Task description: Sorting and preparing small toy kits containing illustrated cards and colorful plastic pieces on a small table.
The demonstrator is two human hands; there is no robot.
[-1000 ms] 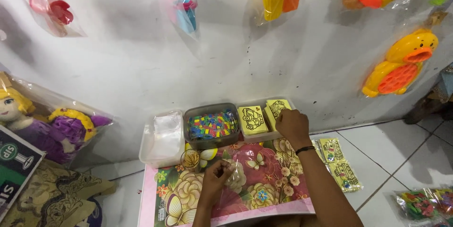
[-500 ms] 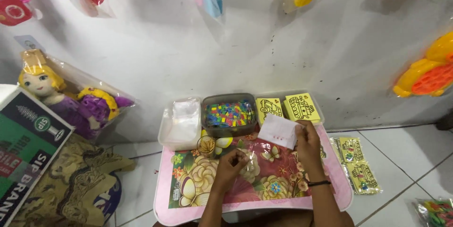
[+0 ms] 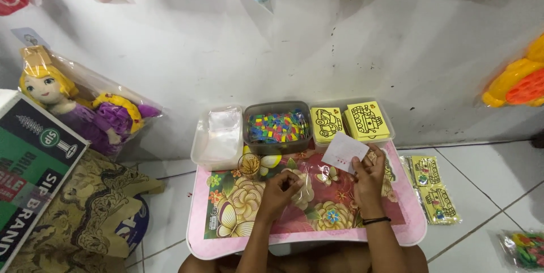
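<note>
My right hand (image 3: 369, 178) holds a small white card (image 3: 344, 152) above the flowered pink tray table (image 3: 226, 239). My left hand (image 3: 281, 191) pinches a small clear plastic bag (image 3: 301, 189) over the table's middle. Behind the hands stand three containers: a clear one with plastic bags (image 3: 217, 134), a grey one with several small colourful pieces (image 3: 277, 127), and one with yellow picture cards (image 3: 351, 121). A little round cup (image 3: 249, 164) sits just in front of the grey container.
Packed yellow cards (image 3: 430, 196) lie on the tiled floor to the right. A bagged doll (image 3: 79, 111) leans on the white wall at left, beside a green box (image 3: 31, 165) and patterned cloth (image 3: 85, 216). Bagged toys hang on the wall.
My right hand lifted a white card out of the yellow-card container and drew it back over the table. The view dropped and shifted left. My left hand kept its pinch.
</note>
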